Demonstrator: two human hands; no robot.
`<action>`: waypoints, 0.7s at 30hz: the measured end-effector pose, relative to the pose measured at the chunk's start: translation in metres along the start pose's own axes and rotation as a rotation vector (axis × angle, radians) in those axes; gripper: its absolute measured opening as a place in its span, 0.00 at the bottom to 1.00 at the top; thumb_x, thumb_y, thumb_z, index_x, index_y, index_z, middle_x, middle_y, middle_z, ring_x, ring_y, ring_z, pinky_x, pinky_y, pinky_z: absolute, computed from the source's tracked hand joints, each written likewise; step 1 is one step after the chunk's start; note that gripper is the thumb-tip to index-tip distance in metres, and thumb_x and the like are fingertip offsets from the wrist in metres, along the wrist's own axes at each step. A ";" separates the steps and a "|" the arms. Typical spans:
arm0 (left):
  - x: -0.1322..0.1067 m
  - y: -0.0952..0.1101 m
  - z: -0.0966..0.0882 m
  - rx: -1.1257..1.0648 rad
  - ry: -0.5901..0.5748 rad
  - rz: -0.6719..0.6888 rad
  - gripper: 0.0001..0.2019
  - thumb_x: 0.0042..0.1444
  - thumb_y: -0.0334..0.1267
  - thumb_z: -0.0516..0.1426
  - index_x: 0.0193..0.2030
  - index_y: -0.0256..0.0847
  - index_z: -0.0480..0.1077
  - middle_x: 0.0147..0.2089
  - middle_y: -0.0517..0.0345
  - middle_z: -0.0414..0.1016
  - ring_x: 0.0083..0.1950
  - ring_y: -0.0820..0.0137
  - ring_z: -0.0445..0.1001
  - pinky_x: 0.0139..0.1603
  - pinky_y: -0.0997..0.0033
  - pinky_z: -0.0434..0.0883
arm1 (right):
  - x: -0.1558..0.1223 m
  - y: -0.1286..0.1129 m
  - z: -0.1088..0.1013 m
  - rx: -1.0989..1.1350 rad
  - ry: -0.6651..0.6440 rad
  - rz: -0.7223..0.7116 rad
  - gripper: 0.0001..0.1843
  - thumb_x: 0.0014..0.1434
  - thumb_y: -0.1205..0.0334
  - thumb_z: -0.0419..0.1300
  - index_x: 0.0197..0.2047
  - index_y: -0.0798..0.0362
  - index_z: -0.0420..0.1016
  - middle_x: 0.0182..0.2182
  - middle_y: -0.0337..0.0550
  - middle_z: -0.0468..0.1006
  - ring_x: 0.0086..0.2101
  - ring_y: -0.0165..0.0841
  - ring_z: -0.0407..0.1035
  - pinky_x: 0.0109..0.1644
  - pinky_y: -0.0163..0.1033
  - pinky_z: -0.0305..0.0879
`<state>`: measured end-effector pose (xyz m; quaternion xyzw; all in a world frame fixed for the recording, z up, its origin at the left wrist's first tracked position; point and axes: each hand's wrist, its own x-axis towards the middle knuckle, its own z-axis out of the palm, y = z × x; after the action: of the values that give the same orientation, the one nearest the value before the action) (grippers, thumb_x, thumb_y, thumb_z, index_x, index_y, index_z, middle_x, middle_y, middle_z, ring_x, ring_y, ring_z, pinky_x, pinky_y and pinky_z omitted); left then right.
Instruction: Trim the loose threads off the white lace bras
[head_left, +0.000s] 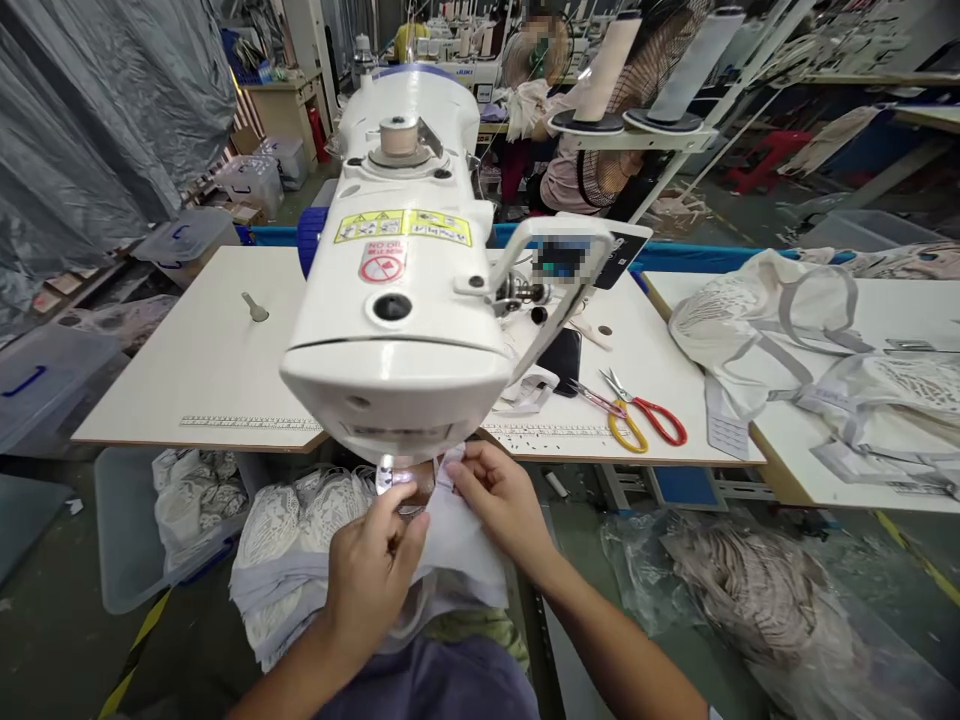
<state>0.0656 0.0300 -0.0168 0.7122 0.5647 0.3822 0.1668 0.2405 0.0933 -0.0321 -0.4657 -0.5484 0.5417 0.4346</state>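
Note:
The white sewing machine (397, 300) stands straight in front of me, its head hanging over my hands. My right hand (502, 495) pinches the upper edge of a white fabric garment (469, 550) between thumb and fingers, just right of the needle area. Closed at the garment's left edge is my left hand (375, 565), thumb and index finger close together under the machine head. What lies between those fingertips is partly hidden. The garment hangs down towards my lap. The needle itself is hidden behind the machine head.
Stacked lace-cup garments (300, 545) lie left of my hands, beside a clear bin (131, 540). On the tabletop are red-handled scissors (652, 415), yellow-handled snips (628, 430) and a black phone-like object (561, 362). Finished-looking bras (765, 320) lie right; thread cones (611, 65) stand behind.

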 end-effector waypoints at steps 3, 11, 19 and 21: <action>0.005 -0.014 -0.007 0.159 0.040 0.224 0.09 0.69 0.33 0.56 0.53 0.39 0.74 0.28 0.63 0.78 0.27 0.73 0.76 0.31 0.73 0.66 | 0.024 0.002 -0.003 -0.166 0.001 -0.059 0.12 0.63 0.51 0.61 0.38 0.52 0.73 0.22 0.34 0.68 0.25 0.30 0.61 0.29 0.34 0.56; 0.018 -0.021 -0.017 0.332 0.033 0.251 0.09 0.70 0.34 0.56 0.49 0.40 0.78 0.29 0.62 0.81 0.25 0.73 0.76 0.28 0.71 0.64 | 0.055 -0.012 0.004 -0.460 -0.066 -0.097 0.11 0.61 0.59 0.59 0.28 0.50 0.72 0.21 0.39 0.71 0.27 0.35 0.66 0.33 0.36 0.61; 0.016 -0.039 -0.018 0.343 0.049 0.294 0.10 0.68 0.34 0.54 0.47 0.40 0.78 0.35 0.56 0.85 0.28 0.69 0.81 0.30 0.71 0.70 | 0.065 -0.001 0.009 -0.452 -0.069 -0.080 0.17 0.61 0.57 0.60 0.22 0.51 0.67 0.15 0.37 0.64 0.24 0.32 0.63 0.30 0.36 0.58; 0.015 -0.040 -0.019 0.340 0.045 0.284 0.10 0.68 0.35 0.54 0.47 0.42 0.78 0.33 0.57 0.85 0.26 0.69 0.80 0.28 0.71 0.70 | 0.066 0.001 0.009 -0.412 -0.073 -0.085 0.19 0.62 0.53 0.60 0.22 0.51 0.67 0.14 0.36 0.62 0.23 0.31 0.61 0.29 0.36 0.56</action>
<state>0.0257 0.0530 -0.0257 0.7937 0.5187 0.3169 -0.0235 0.2190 0.1561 -0.0351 -0.5013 -0.6822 0.4156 0.3327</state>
